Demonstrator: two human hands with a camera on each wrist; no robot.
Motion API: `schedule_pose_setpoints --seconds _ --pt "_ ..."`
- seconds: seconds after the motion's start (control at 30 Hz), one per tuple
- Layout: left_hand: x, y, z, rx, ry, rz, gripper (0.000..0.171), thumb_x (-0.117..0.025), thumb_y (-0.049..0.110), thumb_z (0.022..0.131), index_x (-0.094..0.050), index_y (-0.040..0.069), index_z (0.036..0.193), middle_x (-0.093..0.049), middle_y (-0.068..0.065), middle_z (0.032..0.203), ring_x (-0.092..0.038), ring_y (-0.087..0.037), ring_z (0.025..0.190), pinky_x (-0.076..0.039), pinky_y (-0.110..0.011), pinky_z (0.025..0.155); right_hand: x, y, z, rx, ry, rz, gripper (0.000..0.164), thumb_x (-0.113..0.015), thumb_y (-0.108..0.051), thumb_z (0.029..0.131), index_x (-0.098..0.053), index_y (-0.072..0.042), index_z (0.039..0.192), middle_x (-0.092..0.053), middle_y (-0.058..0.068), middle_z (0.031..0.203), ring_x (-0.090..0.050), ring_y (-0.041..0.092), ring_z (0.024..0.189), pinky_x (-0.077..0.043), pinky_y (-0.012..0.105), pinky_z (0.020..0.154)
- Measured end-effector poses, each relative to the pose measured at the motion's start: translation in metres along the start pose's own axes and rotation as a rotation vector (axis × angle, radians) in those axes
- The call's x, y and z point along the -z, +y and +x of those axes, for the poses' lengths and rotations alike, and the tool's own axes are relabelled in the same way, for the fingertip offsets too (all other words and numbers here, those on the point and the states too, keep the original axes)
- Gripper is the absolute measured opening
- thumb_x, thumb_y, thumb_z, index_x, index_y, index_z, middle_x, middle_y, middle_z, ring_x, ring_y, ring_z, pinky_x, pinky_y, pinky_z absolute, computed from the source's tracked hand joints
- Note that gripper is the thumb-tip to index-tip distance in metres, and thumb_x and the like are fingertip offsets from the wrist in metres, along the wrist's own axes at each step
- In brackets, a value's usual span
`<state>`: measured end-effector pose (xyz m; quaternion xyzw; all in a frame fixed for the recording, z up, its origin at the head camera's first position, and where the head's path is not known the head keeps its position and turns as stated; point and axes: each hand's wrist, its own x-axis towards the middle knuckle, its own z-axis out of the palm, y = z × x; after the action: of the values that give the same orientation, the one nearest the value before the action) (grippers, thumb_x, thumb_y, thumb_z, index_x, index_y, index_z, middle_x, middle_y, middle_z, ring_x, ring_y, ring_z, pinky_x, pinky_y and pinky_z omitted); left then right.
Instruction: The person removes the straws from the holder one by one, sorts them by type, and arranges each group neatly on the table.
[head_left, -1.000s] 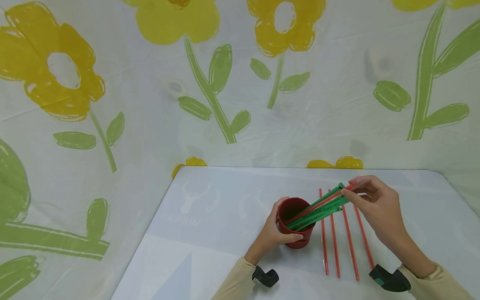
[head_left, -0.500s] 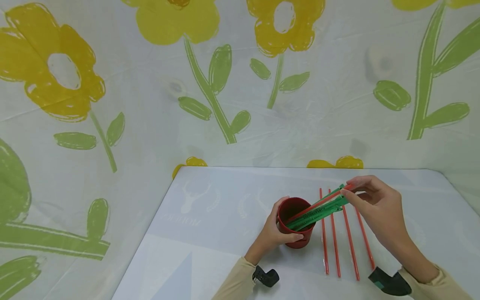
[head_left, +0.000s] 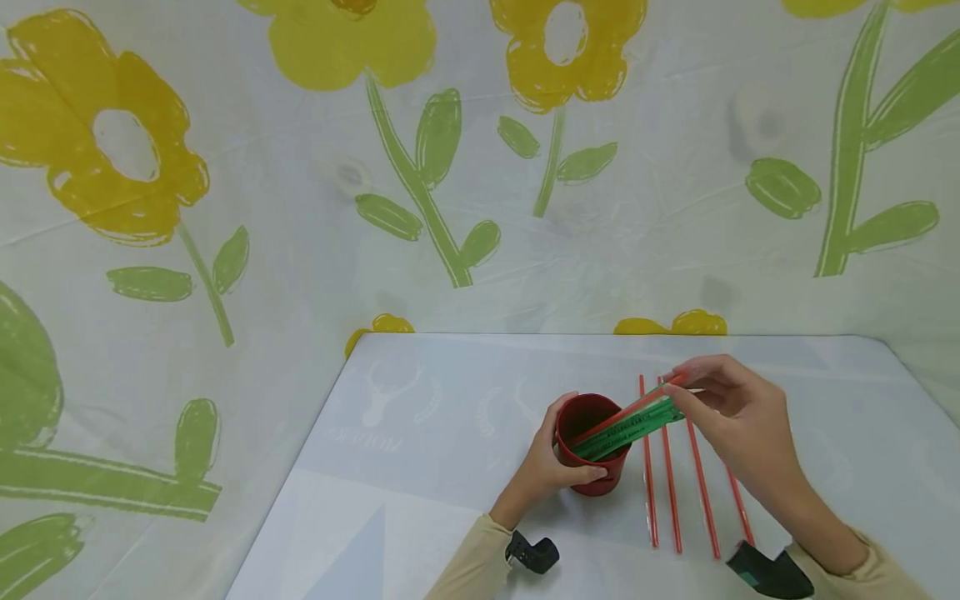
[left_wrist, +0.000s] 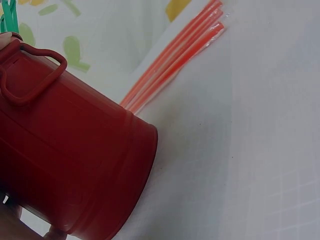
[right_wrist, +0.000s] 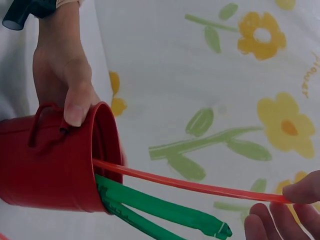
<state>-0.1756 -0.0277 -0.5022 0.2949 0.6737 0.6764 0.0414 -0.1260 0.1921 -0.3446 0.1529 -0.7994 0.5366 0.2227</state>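
My left hand (head_left: 551,458) grips a small red metal bucket (head_left: 602,483) round its side, thumb near the rim, and its mouth is tilted toward the right. Green-wrapped straws (right_wrist: 160,207) poke out of the mouth. With thumb and fingertips, my right hand (head_left: 742,417) pinches the outer end of a red straw (right_wrist: 200,186), whose other end is inside the bucket. What lies deeper in the bucket is hidden. Right of it, several red straws (head_left: 649,500) in clear wrap lie side by side on the table, partly under my right hand.
The white table (head_left: 420,417) has faint printed deer and letters, and its far edge meets a hanging flowered cloth (head_left: 480,183). A wire handle (left_wrist: 42,75) sticks out from the bucket's side. Both wrists carry black camera mounts (head_left: 532,553).
My right hand has moved left, nearer the bucket, and the red straw now reaches less far out of it. The left hand and bucket have stayed in place.
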Motion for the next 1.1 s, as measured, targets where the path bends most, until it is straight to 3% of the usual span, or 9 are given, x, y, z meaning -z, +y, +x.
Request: schedule_pose_setpoints --seconds 0.37,0.73,0.97,1.1 --pt "-0.001 -0.001 0.001 0.003 0.011 0.011 0.087 -0.078 0.029 0.076 -0.026 0.023 0.145 -0.044 0.002 0.139 -0.040 -0.018 0.126 -0.046 -0.033 0.094 -0.019 -0.003 -0.001 0.039 -0.064 0.007 0.020 -0.070 0.005 0.081 -0.063 -0.006 0.095 -0.065 0.003 0.095 -0.064 0.009 0.083 -0.052 0.016 0.070" --pt "0.000 -0.001 0.000 0.019 0.010 0.042 0.088 -0.078 0.026 0.077 -0.024 0.020 0.146 -0.044 0.001 0.139 -0.041 -0.017 0.127 -0.044 -0.032 0.096 -0.038 0.002 -0.007 0.030 -0.061 0.027 0.021 -0.071 0.007 0.078 -0.065 -0.007 0.092 -0.064 0.004 0.095 -0.064 0.008 0.080 -0.053 0.018 0.068" --pt "0.000 0.029 -0.001 0.015 -0.002 0.023 0.086 -0.076 0.024 0.079 -0.024 0.004 0.144 -0.044 -0.012 0.137 -0.042 -0.028 0.125 -0.043 -0.032 0.097 -0.045 0.002 -0.009 0.013 -0.060 0.018 0.019 -0.072 0.003 0.079 -0.064 -0.008 0.092 -0.064 0.000 0.095 -0.064 0.007 0.084 -0.053 0.018 0.070" --pt "0.000 0.013 0.000 0.009 0.001 0.026 0.086 -0.077 0.026 0.079 -0.024 0.012 0.145 -0.044 -0.006 0.138 -0.042 -0.023 0.126 -0.043 -0.032 0.098 -0.050 0.004 -0.011 -0.008 -0.057 0.025 0.018 -0.072 0.002 0.080 -0.064 -0.008 0.093 -0.064 0.000 0.093 -0.065 0.007 0.085 -0.053 0.019 0.070"
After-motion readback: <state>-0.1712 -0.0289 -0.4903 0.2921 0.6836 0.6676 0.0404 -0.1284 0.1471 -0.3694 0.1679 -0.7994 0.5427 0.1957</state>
